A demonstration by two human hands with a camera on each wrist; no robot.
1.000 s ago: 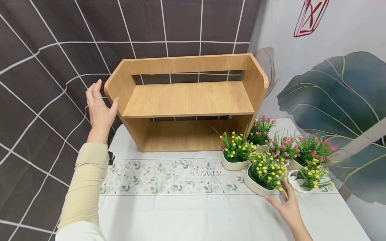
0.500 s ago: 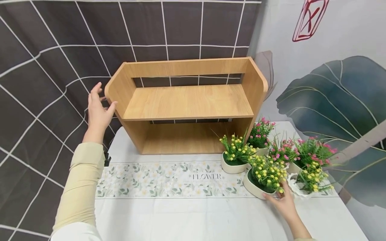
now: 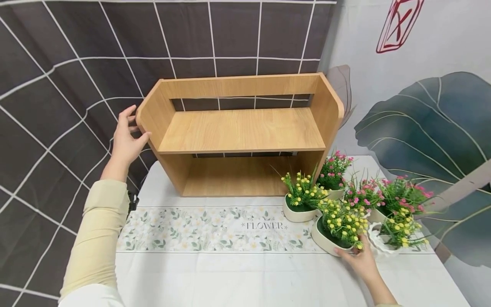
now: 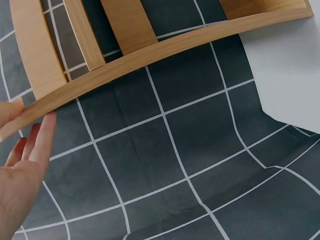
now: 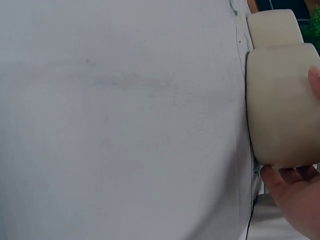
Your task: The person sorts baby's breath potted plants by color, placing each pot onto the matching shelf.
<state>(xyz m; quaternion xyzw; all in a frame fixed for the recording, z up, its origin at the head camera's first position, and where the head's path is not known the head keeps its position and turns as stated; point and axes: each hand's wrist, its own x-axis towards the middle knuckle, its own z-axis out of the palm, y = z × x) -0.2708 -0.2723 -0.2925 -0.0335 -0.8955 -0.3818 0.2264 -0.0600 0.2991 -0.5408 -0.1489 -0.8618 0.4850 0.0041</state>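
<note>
A two-tier wooden desk shelf [image 3: 241, 128] stands at the back of the table. My left hand [image 3: 124, 140] is at its left side panel; in the left wrist view the thumb lies over the panel [image 4: 175, 41] and the fingers reach under it, pinching its edge. At the right, my right hand [image 3: 362, 260] holds a cream oval flowerpot [image 3: 326, 244] of yellow artificial flowers. The thumb is on the pot's front wall and the other fingers are at its right end, seen close in the right wrist view on the cream pot [image 5: 282, 107].
Another cream pot with yellow flowers [image 3: 301, 214] sits before the shelf's right end. Pink-flowered plants [image 3: 333, 170] and a scalloped white pot [image 3: 383, 245] crowd the right side. A floral-banded white tablecloth [image 3: 230, 277] covers the table; a dark gridded curtain [image 3: 57, 128] hangs at left and behind.
My left hand has come in to the shelf's side panel, its thumb now at the edge. My right thumb has moved onto the front of the pot. The pots have stayed in place.
</note>
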